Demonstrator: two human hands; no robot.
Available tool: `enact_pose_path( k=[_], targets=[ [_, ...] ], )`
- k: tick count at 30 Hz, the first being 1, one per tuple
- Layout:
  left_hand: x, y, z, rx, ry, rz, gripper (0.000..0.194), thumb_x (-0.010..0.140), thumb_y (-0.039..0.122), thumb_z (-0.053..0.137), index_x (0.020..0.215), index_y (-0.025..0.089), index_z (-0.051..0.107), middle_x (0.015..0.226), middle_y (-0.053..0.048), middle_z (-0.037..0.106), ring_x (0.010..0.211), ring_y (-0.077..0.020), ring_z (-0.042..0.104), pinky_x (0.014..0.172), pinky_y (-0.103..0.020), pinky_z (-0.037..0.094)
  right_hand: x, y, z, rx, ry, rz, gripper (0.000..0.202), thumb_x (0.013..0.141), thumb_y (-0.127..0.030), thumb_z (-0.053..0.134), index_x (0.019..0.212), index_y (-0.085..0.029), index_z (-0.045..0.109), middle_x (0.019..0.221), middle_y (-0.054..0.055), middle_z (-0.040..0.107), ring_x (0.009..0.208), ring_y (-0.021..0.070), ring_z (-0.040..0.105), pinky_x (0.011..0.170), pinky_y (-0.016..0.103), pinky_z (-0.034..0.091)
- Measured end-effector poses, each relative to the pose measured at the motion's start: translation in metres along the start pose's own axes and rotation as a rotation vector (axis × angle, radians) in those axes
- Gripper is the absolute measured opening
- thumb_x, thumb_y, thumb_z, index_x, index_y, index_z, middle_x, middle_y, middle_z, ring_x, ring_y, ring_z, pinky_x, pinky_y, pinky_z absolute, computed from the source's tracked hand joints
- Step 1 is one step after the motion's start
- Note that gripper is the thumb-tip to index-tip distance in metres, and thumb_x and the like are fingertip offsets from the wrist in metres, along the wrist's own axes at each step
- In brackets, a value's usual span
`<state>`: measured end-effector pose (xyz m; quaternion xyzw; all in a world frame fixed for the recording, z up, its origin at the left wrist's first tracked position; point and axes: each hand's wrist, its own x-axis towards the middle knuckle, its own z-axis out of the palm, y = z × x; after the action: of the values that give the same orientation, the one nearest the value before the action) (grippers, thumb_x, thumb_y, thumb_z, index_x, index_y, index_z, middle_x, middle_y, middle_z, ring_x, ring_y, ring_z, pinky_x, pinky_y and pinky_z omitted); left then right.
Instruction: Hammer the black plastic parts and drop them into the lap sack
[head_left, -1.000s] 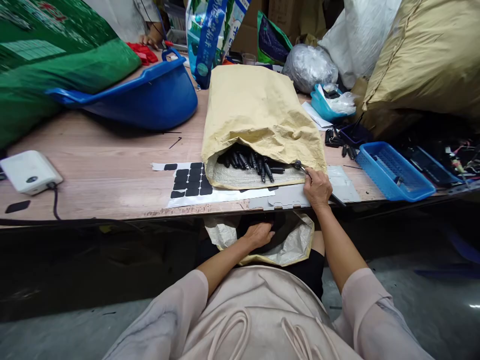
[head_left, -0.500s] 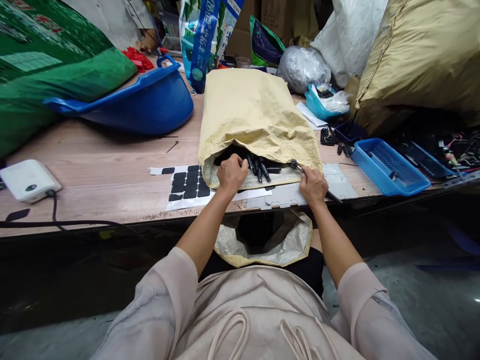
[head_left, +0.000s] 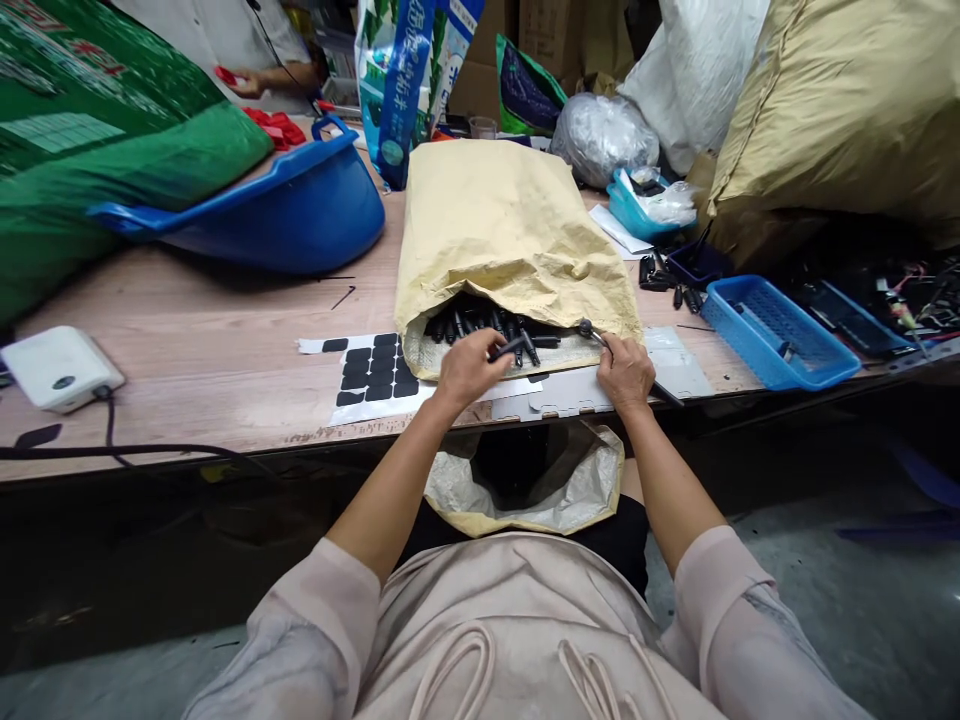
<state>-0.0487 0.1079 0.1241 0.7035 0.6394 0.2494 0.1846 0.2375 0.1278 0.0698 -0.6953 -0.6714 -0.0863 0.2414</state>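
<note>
A pale yellow woven sack (head_left: pixel 495 210) lies on the wooden table, its mouth facing me with several black cylindrical pieces (head_left: pixel 465 318) inside. My left hand (head_left: pixel 472 372) is closed on one black piece (head_left: pixel 510 347) just in front of the mouth. Near the sack's right corner, my right hand (head_left: pixel 627 372) grips a dark rod-like tool (head_left: pixel 666 395) with a round metal head. Left of the sack lies a white sheet with black stickers (head_left: pixel 379 370). An open sack (head_left: pixel 577 500) with a white lining sits on my lap, below the table edge.
A blue basin (head_left: pixel 300 215) and a green bag (head_left: pixel 120 150) stand at left, near a white box with a cable (head_left: pixel 60 368). At right are a blue basket (head_left: pixel 780 335) and large sacks. Another person's hand (head_left: pixel 251 84) holds something red at the back left.
My left hand has come out of the sack mouth, slightly down and right, with a black piece now visible in it. The other person's hand is raised with something red.
</note>
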Motion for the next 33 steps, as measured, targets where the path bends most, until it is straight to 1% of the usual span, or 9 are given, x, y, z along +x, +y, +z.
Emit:
enact_pose_path(
  k=[3,6,9,13,16,19,23,28,33],
  targets=[
    [-0.019,0.0,0.019,-0.051,-0.132,0.207,0.018,0.089,0.035,0.075,0.104,0.024,0.074,0.11,-0.004,0.075,0.094,-0.0211,0.07,0.077,-0.03,0.05,0.0,-0.001,-0.001,-0.01,-0.014,0.004,0.038,0.099,-0.025,0.051,0.13,-0.025,0.075,0.107,0.012,0.069,0.101,0.0289,0.056,0.086,0.038,0.043],
    [-0.026,-0.002,0.038,-0.028,-0.104,0.18,0.017,0.09,0.033,0.075,0.105,0.025,0.076,0.109,-0.003,0.074,0.096,-0.0212,0.069,0.077,-0.03,0.05,-0.001,0.0,0.0,-0.003,0.0,0.001,0.038,0.098,-0.026,0.053,0.129,-0.025,0.075,0.107,0.012,0.069,0.102,0.029,0.056,0.087,0.038,0.044],
    [-0.024,-0.005,0.047,-0.041,-0.071,0.157,0.019,0.09,0.034,0.076,0.107,0.026,0.078,0.107,-0.002,0.074,0.097,-0.0212,0.069,0.078,-0.03,0.05,0.0,0.002,0.001,0.022,0.007,-0.015,0.037,0.097,-0.026,0.055,0.127,-0.025,0.076,0.107,0.011,0.071,0.102,0.0289,0.057,0.089,0.038,0.045],
    [-0.021,-0.01,0.048,-0.078,-0.079,0.15,0.02,0.089,0.036,0.077,0.107,0.027,0.08,0.104,-0.002,0.073,0.093,-0.0202,0.068,0.079,-0.03,0.05,0.005,0.005,-0.005,0.077,-0.02,0.006,0.036,0.095,-0.023,0.055,0.124,-0.025,0.077,0.107,0.01,0.073,0.103,0.0287,0.06,0.091,0.039,0.048],
    [-0.019,-0.012,0.049,-0.093,-0.081,0.152,0.02,0.089,0.037,0.076,0.106,0.029,0.081,0.102,-0.001,0.072,0.094,-0.0204,0.068,0.078,-0.03,0.05,0.004,0.002,-0.02,0.142,0.027,0.004,0.037,0.097,-0.024,0.054,0.126,-0.024,0.076,0.109,0.011,0.075,0.105,0.0287,0.063,0.094,0.039,0.051],
    [-0.018,-0.012,0.049,-0.112,-0.084,0.146,0.019,0.088,0.036,0.076,0.105,0.03,0.082,0.101,-0.001,0.072,0.095,-0.0206,0.068,0.078,-0.03,0.05,-0.009,-0.009,-0.04,0.251,0.062,-0.076,0.039,0.104,-0.029,0.049,0.134,-0.023,0.073,0.12,0.012,0.075,0.113,0.0272,0.066,0.1,0.038,0.052],
    [-0.018,-0.012,0.05,-0.127,-0.092,0.133,0.019,0.087,0.036,0.076,0.104,0.03,0.083,0.1,-0.001,0.072,0.096,-0.0207,0.069,0.079,-0.03,0.051,-0.035,-0.029,-0.057,0.359,-0.011,-0.199,0.037,0.106,-0.032,0.049,0.132,-0.023,0.073,0.121,0.01,0.077,0.112,0.0239,0.07,0.099,0.034,0.055],
    [-0.017,-0.012,0.051,-0.134,-0.083,0.136,0.021,0.087,0.036,0.077,0.106,0.03,0.084,0.101,-0.001,0.073,0.096,-0.0209,0.069,0.079,-0.03,0.051,-0.059,-0.043,-0.055,0.305,-0.034,-0.235,0.037,0.108,-0.033,0.049,0.134,-0.025,0.074,0.112,0.009,0.078,0.106,0.0227,0.07,0.095,0.032,0.054],
    [-0.017,-0.012,0.053,-0.133,-0.082,0.13,0.02,0.087,0.037,0.077,0.105,0.03,0.084,0.098,-0.001,0.072,0.093,-0.0202,0.068,0.078,-0.03,0.051,-0.063,-0.043,-0.049,0.205,-0.073,-0.25,0.036,0.107,-0.029,0.049,0.131,-0.027,0.076,0.1,0.006,0.076,0.096,0.0215,0.068,0.087,0.029,0.053]
  ],
)
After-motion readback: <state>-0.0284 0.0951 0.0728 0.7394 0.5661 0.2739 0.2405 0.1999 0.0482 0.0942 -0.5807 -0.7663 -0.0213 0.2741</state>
